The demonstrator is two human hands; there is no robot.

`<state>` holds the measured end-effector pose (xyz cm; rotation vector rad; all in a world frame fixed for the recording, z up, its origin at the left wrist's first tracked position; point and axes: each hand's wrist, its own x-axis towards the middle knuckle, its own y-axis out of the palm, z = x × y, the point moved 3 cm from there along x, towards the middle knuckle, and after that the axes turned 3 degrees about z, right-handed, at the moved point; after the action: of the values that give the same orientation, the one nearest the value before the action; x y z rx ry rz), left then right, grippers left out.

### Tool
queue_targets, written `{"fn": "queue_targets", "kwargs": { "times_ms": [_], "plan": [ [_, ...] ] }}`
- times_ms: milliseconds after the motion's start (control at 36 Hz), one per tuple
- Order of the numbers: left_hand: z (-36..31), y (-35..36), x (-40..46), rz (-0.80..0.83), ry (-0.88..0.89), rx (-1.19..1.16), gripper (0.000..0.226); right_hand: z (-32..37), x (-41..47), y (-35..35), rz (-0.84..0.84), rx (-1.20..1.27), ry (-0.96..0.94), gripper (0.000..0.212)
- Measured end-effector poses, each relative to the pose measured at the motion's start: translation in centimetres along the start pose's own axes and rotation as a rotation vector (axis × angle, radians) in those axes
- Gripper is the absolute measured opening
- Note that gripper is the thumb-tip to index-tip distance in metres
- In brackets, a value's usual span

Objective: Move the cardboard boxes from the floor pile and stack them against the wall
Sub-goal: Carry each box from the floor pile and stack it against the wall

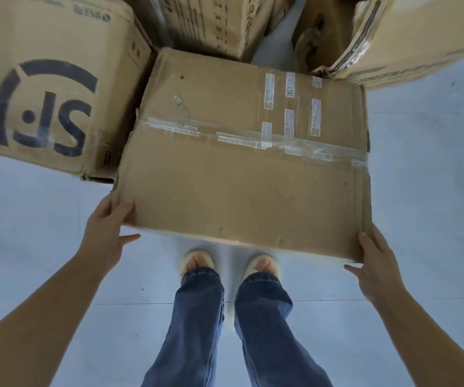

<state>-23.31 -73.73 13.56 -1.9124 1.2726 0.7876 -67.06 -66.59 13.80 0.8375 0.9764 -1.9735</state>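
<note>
A: What is the biggest danger here, in your opinion?

B: The taped box (242,163) itself. It is the widest thing in the middle of the view, between the SF box (44,88) on the left and a torn box (409,37) at the far right. Its left side is touching or almost touching the SF box, I cannot tell which. If it is pulled up carelessly, it may drag on this neighbour and push it.

A: And the hold on it?

B: The left hand (108,233) grasps the near-left corner, with the thumb on top and the fingers going under the edge. The right hand (373,261) takes the near-right corner in the same way. So both hands hold only the near edge. The far edge has no support; I think the box could tip away from the person or slide out.

A: Anything smaller?

B: The tape seam (253,141) across the top looks wrinkled and partly lifted. If the bottom is closed in the same way, it could open under the weight; the bottom is hidden. Also, the slippers (197,263) leave the toes bare just under the near edge, so a dropped box would land there.
</note>
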Motion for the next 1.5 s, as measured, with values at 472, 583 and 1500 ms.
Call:
{"fn": "queue_targets", "kwargs": {
  "times_ms": [472, 583, 1500],
  "plan": [
    [-14.3, -6.5, -23.3, 0.099, 0.060, -0.089, 0.034, 14.9, -19.9, -9.7, 0.139, 0.043, -0.103, 0.039],
    [-16.1, -7.9, -28.0, 0.102, 0.106, -0.156, 0.031, 18.2, -24.1, -11.7, 0.170, 0.042, -0.163, 0.041],
    [6.5, -17.9, -68.2, -0.842, 0.504, -1.011, 0.036, 25.9, -51.6, -1.1, 1.069, -0.377, -0.587, 0.040]
  ]
}}
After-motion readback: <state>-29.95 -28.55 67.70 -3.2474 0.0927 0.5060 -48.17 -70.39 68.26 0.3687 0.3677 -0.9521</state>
